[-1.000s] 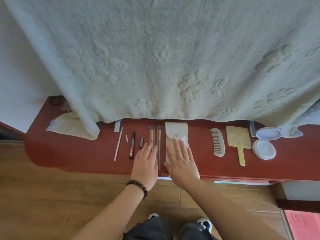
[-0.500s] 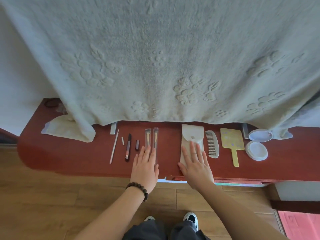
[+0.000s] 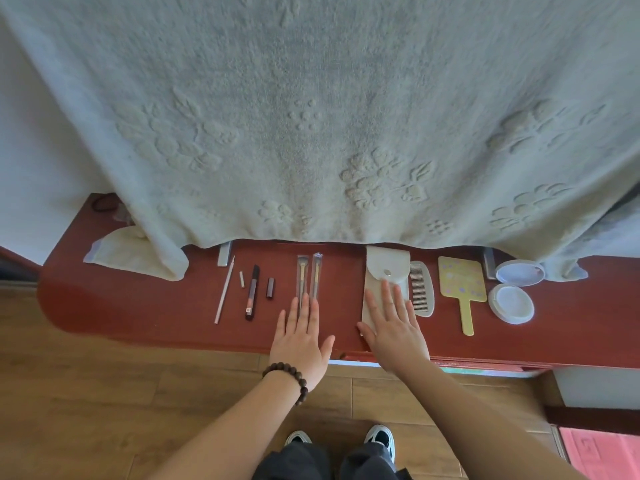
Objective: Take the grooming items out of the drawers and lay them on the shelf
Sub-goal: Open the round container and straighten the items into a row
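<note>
**Grooming items lined up on the red shelf**

From the left on the shelf (image 3: 104,306) you see a thin white stick (image 3: 224,289), a dark pencil (image 3: 252,293) and its small cap (image 3: 270,288). Your left hand (image 3: 300,337) lies flat, fingers straight, its tips on the near ends of two packaged makeup brushes (image 3: 308,277); it grasps nothing. Your right hand (image 3: 393,327) is flat too, fingers spread on the white snap pouch (image 3: 384,271), pressing without curling round it. Just beside the pouch lies a comb (image 3: 421,289), then a yellow hand mirror (image 3: 460,282) and two round white lids (image 3: 512,303).
</note>
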`<state>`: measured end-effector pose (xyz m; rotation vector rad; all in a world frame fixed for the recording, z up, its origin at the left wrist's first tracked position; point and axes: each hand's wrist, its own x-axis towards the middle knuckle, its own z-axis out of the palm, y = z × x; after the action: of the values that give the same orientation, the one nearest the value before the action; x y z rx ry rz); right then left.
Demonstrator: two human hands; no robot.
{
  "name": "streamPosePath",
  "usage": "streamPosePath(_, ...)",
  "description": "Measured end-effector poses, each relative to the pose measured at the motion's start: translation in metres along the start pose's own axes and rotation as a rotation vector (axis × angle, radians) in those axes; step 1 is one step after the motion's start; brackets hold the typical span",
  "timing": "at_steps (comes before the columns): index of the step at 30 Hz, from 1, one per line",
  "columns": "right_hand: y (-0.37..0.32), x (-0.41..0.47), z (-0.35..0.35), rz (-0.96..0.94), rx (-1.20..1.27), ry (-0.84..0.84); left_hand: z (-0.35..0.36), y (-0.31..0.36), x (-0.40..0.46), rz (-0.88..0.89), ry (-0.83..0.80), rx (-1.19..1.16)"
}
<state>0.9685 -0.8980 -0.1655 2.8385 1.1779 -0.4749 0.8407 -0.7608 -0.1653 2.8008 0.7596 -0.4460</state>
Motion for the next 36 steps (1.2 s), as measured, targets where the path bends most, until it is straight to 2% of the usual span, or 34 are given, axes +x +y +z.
streamPosePath(17,0.018,-0.004,-0.008,-0.074,0.032,-0.031,0.002,0.057,0.014,0.04,-0.012,0.001)
streamPosePath(26,0.022,-0.003,-0.013,-0.084,0.084,-0.05,-0.003,0.067,0.01,0.004,0.049,-0.032)
streamPosePath(32,0.017,-0.003,-0.019,-0.119,0.1,0.03,-0.018,0.05,-0.004,-0.119,0.158,-0.146)
streamPosePath(36,-0.002,-0.001,-0.026,-0.189,0.244,0.11,-0.025,0.026,-0.019,-0.221,0.212,-0.179)
